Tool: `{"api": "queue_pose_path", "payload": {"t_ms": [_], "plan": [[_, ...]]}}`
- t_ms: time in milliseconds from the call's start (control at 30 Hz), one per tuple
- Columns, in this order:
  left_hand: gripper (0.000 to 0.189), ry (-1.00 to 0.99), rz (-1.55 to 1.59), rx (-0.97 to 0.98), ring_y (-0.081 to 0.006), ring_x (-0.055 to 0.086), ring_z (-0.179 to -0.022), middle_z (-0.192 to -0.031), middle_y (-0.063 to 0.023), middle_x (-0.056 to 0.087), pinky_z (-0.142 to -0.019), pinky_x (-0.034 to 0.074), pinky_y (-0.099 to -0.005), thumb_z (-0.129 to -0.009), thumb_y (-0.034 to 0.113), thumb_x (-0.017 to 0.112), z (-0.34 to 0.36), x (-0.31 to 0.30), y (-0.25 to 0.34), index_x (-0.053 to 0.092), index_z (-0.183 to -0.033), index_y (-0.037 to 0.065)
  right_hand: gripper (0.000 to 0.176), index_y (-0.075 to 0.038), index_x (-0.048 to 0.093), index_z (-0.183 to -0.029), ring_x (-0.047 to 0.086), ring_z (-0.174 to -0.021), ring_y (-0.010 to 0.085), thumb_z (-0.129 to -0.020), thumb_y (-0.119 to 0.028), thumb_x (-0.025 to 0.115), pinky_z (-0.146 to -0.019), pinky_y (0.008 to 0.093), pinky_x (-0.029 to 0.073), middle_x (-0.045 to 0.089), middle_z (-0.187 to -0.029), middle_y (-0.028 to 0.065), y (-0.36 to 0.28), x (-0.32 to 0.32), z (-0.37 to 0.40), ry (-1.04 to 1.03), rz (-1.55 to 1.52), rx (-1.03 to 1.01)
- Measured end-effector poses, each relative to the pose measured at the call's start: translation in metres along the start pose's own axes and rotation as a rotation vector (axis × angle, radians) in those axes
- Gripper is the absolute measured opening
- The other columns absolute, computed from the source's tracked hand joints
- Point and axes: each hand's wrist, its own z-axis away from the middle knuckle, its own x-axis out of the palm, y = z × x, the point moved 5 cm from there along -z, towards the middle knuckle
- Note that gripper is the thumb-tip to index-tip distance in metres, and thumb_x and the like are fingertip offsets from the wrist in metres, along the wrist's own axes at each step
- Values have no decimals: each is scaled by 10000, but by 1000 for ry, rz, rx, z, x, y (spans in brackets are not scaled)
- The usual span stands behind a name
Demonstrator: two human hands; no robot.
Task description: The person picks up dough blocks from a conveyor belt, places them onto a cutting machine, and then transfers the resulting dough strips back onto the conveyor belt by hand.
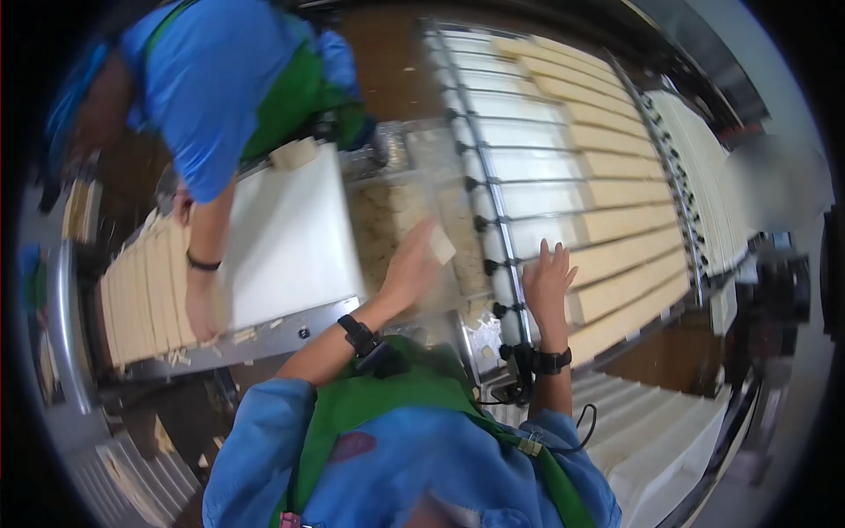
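My left hand (412, 273) is closed on a small flat piece of pale dough (443, 247), held over a bin with a flour-like, crumb-strewn inside (374, 216). The hand is blurred. My right hand (547, 280) is spread open over the white belt of a conveyor (519, 165), its fingers near the ends of long pale dough strips (620, 195). These strips lie side by side, with thin cross bars between them. A metal side rail (487, 167) with black knobs runs just left of my right hand.
At left, a co-worker in blue (216, 79) bends over a white board (286, 229), hands at a row of dough strips (145, 295). Scraps lie along a metal edge (255, 339). Pleated white material (634, 422) is at lower right.
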Motion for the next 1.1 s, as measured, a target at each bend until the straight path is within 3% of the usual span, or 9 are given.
{"api": "queue_pose_path", "payload": {"t_ms": [67, 167, 200, 300, 367, 467, 600, 800, 1100], "plan": [[613, -39, -133, 60, -415, 484, -1422, -1555, -195, 493, -1185, 429, -449, -931, 0, 679, 22, -39, -14, 508, -1516, 60, 669, -59, 426, -1591, 347, -1514, 504, -981, -190, 668, -1213, 737, 204, 438, -1593, 282, -66, -24, -12, 83, -74, -171], [356, -68, -126, -11, -407, 681, -1141, -1304, -190, 685, -973, 563, -441, -941, 7, 683, 66, -104, -34, 681, -1296, 32, 604, -41, 468, -1555, 414, -1475, 471, -996, -163, 660, -1238, 675, 223, 524, -1524, 250, -189, -51, -21, -46, -336, -494], [314, 13, -158, 18, -393, 706, -1060, -1237, -185, 711, -912, 577, -442, -942, 5, 682, 86, -131, -40, 700, -1255, 28, 551, -16, 522, -1503, 468, -1429, 449, -987, -139, 673, -1245, 573, 293, 581, -1462, 234, -233, -61, -15, -37, -456, -650], [248, 343, -323, 23, -382, 690, -1014, -1138, -163, 714, -889, 568, -444, -931, 5, 659, 160, -201, -67, 745, -1162, 41, 523, 4, 546, -1469, 500, -1391, 447, -979, -117, 681, -1214, 498, 370, 585, -1452, 238, -355, -57, -1, -331, -692, -891], [347, 752, -449, -275, -392, 620, -1106, -1217, -201, 627, -954, 528, -475, -936, 59, 689, 211, -260, -88, 683, -1281, 23, 492, 16, 565, -1444, 526, -1362, 436, -981, -109, 676, -1176, 466, 421, 579, -1459, 245, -431, -39, 14, -427, -767, -1081], [555, 1103, -698, -641, -410, 517, -1222, -1320, -249, 499, -1037, 461, -524, -921, 164, 754, 273, -323, -130, 569, -1419, 4, 492, 26, 568, -1424, 541, -1303, 432, -959, -85, 683, -1135, 475, 444, 598, -1389, 249, -542, -33, 38, -487, -827, -1297], [740, 1186, -704, -845, -445, 447, -1312, -1390, -291, 416, -1092, 404, -572, -888, 259, 809, 306, -380, -175, 472, -1493, -3, 514, 48, 561, -1407, 553, -1208, 448, -930, -85, 699, -1067, 506, 466, 595, -1303, 265, -674, 31, 38, -389, -849, -1391], [774, 967, -641, -883, -455, 539, -1214, -1350, -277, 444, -1041, 485, -487, -823, 254, 877, 291, -422, -210, 524, -1459, -13, 535, 64, 588, -1358, 522, -1218, 450, -911, -192, 731, -1081, 517, 450, 580, -1319, 267, -832, 123, -16, -225, -626, -1269], [863, 938, -568, -1086, -440, 549, -1212, -1347, -230, 450, -1003, 495, -509, -789, 306, 904, 270, -427, -206, 493, -1500, 43, 465, -8, 675, -1223, 493, -1259, 356, -919, -357, 719, -1032, 544, 399, 566, -1281, 167, -889, 151, -29, -155, -258, -1099]]}}
